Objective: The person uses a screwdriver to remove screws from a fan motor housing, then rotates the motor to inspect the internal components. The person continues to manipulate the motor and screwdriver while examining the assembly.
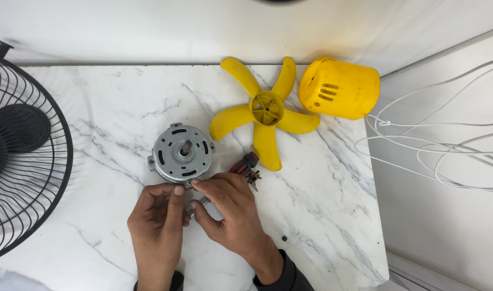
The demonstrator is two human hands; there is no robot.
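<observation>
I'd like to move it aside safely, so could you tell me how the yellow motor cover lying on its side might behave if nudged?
The yellow motor cover is rounded and lies on its side near the marble table's edge, so it would probably roll. It looks like thin hollow plastic, likely light and fairly stiff.

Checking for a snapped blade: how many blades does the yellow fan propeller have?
5. On the yellow fan propeller, two blades point up, one lower left, one right toward the yellow motor cover, and one down toward the screwdriver. None looks hidden.
</observation>
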